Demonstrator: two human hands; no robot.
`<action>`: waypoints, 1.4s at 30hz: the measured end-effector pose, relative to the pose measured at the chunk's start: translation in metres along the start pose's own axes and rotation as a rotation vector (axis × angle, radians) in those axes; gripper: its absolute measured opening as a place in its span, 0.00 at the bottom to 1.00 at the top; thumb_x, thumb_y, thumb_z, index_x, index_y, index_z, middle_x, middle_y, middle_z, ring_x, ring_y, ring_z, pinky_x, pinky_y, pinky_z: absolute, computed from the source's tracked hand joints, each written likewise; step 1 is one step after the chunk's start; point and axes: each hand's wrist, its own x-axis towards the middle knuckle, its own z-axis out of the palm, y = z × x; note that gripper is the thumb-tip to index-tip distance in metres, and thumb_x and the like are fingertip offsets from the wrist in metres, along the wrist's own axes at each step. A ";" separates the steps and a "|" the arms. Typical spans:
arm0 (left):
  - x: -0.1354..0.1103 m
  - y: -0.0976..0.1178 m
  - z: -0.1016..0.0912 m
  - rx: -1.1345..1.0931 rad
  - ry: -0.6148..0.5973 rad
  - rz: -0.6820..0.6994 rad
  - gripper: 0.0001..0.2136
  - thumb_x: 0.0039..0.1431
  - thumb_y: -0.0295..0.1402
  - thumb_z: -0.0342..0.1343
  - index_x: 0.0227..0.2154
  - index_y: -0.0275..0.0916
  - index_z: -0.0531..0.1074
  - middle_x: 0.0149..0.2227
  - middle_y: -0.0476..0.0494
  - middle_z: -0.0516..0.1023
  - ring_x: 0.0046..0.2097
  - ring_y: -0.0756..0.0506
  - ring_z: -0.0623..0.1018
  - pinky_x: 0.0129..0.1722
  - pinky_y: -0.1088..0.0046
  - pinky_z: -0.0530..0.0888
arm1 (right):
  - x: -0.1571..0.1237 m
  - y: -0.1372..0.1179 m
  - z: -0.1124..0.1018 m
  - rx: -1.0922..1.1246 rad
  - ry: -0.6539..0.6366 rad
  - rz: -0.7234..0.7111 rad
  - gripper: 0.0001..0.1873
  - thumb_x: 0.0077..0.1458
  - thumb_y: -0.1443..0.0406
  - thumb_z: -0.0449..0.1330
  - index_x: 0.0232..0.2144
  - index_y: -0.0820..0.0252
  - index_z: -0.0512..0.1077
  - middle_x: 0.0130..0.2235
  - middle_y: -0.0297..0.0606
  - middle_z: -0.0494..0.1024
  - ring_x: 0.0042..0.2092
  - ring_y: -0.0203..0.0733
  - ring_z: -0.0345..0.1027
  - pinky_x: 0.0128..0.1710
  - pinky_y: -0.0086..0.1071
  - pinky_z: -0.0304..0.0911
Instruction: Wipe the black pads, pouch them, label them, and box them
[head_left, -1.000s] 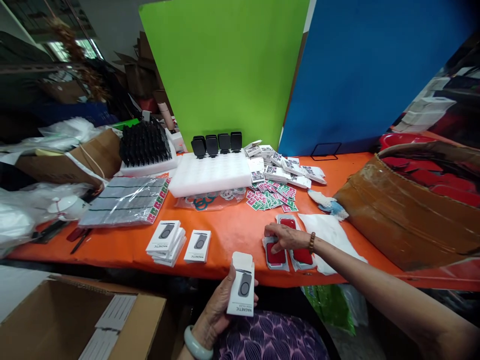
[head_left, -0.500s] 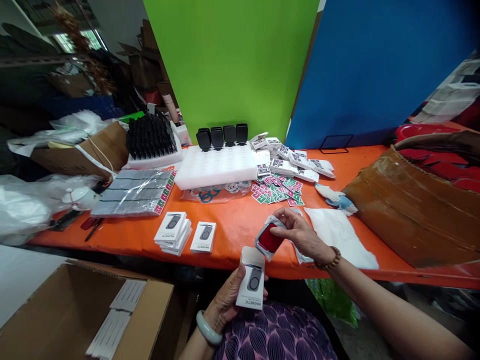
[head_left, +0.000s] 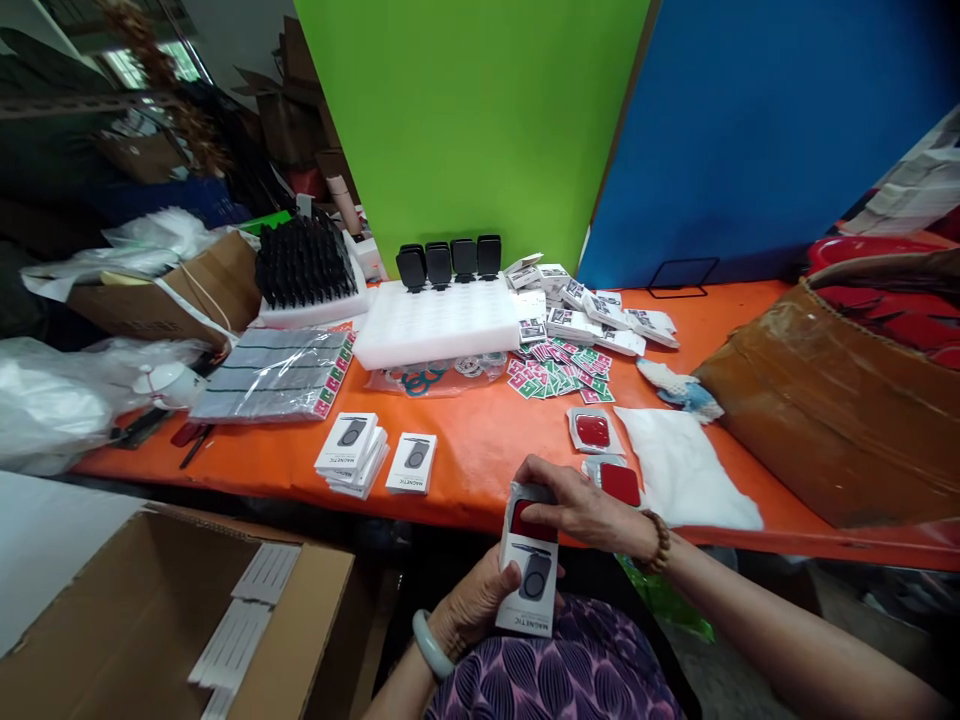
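Observation:
My left hand (head_left: 480, 592) is wrapped round a small white printed box (head_left: 529, 590) marked "MAGNETIC", upright above my lap. At the box's upper end my right hand (head_left: 562, 505) pinches a red phone holder in a clear bag (head_left: 531, 520). The holder's lower part sits at or inside the box mouth; how deep it reaches is hidden. Two more bagged red holders lie on the table, one a red holder (head_left: 592, 430) further back and the other a red holder (head_left: 621, 486) beside my right wrist. A stack of white boxes (head_left: 349, 450) and one single white box (head_left: 412, 462) lie to the left.
White foam blocks (head_left: 435, 335) with black parts stand at the back of the orange table (head_left: 465, 430). Loose stickers (head_left: 559, 372) lie beside white packets. A white pouch (head_left: 686, 465) and a large carton (head_left: 795, 420) are right; an open carton (head_left: 315, 620) stands lower left.
My right hand has brought the bagged red holder down and left to the box mouth. The box has moved slightly right and up in my left hand. The two red holders on the table are uncovered.

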 end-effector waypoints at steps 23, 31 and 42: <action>-0.028 0.000 -0.007 0.326 0.337 0.244 0.22 0.48 0.33 0.66 0.48 0.40 0.69 0.35 0.48 0.75 0.37 0.49 0.74 0.39 0.73 0.69 | -0.050 0.015 0.066 -0.367 0.152 -0.158 0.13 0.56 0.71 0.56 0.44 0.57 0.68 0.45 0.43 0.71 0.45 0.47 0.62 0.46 0.44 0.61; -0.026 -0.009 -0.016 0.290 0.329 0.170 0.23 0.46 0.33 0.68 0.46 0.38 0.72 0.35 0.47 0.77 0.37 0.49 0.75 0.39 0.73 0.70 | -0.049 0.027 0.055 -0.284 0.086 -0.113 0.07 0.54 0.68 0.61 0.38 0.57 0.71 0.38 0.39 0.72 0.42 0.47 0.62 0.44 0.43 0.59; -0.023 -0.011 -0.021 0.202 0.367 0.161 0.22 0.42 0.35 0.69 0.41 0.37 0.72 0.35 0.44 0.80 0.38 0.46 0.78 0.42 0.70 0.71 | -0.053 0.063 0.093 0.643 0.350 0.146 0.18 0.51 0.55 0.65 0.41 0.58 0.69 0.37 0.38 0.76 0.39 0.43 0.71 0.41 0.37 0.67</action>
